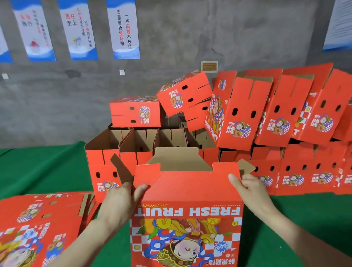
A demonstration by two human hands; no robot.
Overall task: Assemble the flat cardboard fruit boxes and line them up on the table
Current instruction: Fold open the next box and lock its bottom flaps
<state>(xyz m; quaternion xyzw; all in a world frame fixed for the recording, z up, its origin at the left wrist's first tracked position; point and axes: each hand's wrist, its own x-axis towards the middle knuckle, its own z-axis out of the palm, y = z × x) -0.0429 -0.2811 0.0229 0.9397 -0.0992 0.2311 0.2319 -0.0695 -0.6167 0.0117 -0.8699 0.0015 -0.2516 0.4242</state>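
Note:
A red cardboard fruit box [186,228] printed "FRESH FRUIT" stands upside down in front of me on the green table [35,171], its flaps open at the far end. My left hand [121,198] grips its left upper edge, thumb on the red panel. My right hand [249,187] grips the right upper edge the same way. A stack of flat unfolded boxes [30,229] lies at the near left. Assembled boxes [291,172] stand in a row behind.
More assembled boxes [135,112] are piled on open ones at the back centre, and several lean tilted at the right [275,112]. A concrete wall with posters [122,27] rises behind the table. Green cloth shows at the left and near right.

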